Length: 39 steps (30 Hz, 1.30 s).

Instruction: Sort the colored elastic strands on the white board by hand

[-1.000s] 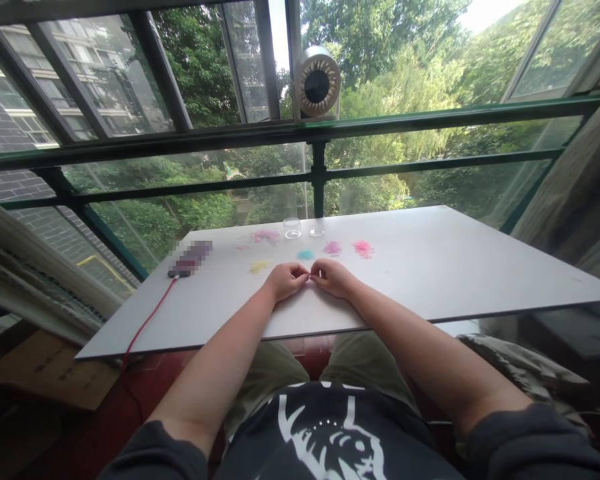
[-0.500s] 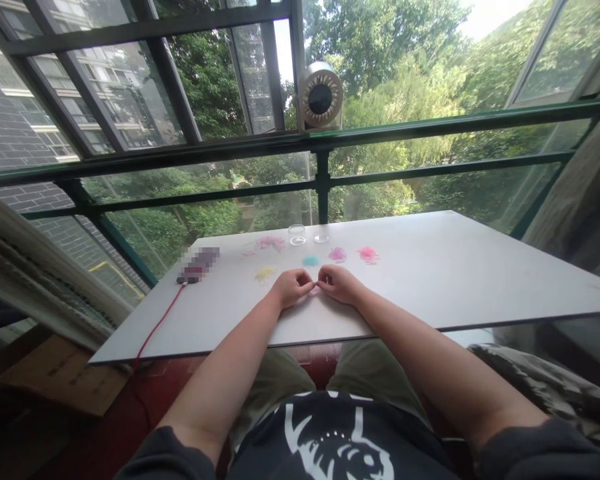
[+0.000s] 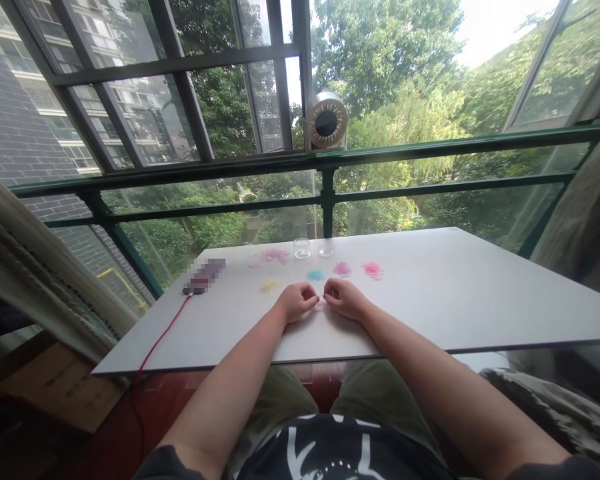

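My left hand (image 3: pixel 299 302) and my right hand (image 3: pixel 345 298) rest low over the white table (image 3: pixel 420 280), fingertips almost touching. Each has thumb and fingers pinched together; whatever they pinch is too small to make out. Some pale pink bits (image 3: pixel 321 303) lie between and beneath the fingertips. Just beyond the hands are a teal pile (image 3: pixel 315 275), a purple pile (image 3: pixel 342 269) and a red-pink pile (image 3: pixel 373 270) of small pieces. A yellow pile (image 3: pixel 269 286) sits left of my left hand, with a wider pink-purple pile (image 3: pixel 275 255) farther back.
A clear round container (image 3: pixel 302 249) and a clear shallow piece (image 3: pixel 326 251) stand near the table's back edge. At the left lies a pixelated device (image 3: pixel 205 275) with a red cable (image 3: pixel 164 320) running off the front edge. A round fan-like object (image 3: pixel 327 121) is above the railing.
The view has tilted up slightly, so everything appears lower in the frame. The fingertips of my two hands are a little farther apart.
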Tool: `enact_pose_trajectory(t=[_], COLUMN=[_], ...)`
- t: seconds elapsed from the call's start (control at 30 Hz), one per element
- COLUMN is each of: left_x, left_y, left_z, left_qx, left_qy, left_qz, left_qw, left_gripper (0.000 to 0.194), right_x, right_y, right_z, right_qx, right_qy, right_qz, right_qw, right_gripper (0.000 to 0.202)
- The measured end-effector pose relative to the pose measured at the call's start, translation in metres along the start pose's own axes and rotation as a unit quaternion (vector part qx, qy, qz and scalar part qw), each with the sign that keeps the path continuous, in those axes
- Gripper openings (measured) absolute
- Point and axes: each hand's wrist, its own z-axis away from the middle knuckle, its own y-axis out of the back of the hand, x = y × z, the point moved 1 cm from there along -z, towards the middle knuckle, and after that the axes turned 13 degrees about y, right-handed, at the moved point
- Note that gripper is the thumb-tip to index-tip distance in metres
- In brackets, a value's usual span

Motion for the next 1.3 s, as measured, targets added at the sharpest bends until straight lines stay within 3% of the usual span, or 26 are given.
enact_pose_trajectory(t=[0.3,0.83,1.3], left_x=[-0.0029,0.0025,0.0019], left_y=[-0.0004,0.0005,0.0002], left_z=[-0.0017,0.0005,-0.0005], left_qx=[0.003,0.004,-0.004], left_qy=[-0.006,0.005,0.009], left_qz=[-0.018,-0.018,-0.009], left_qw=[1.000,1.000,1.000], left_gripper=[0.021,0.018,0.017], right_x=[0.0029,0.0081,0.0062], right_y=[-0.0007,-0.0033,-0.0028], right_z=[-0.0005,-0.0003,-0.0005], right_qx=[-0.002,-0.033,-0.015], right_qy=[-0.013,-0.007,0.011], right_qz=[-0.003,0.008,-0.010], right_qw=[1.000,0.999,1.000], right_gripper=[0.002,0.023,0.004])
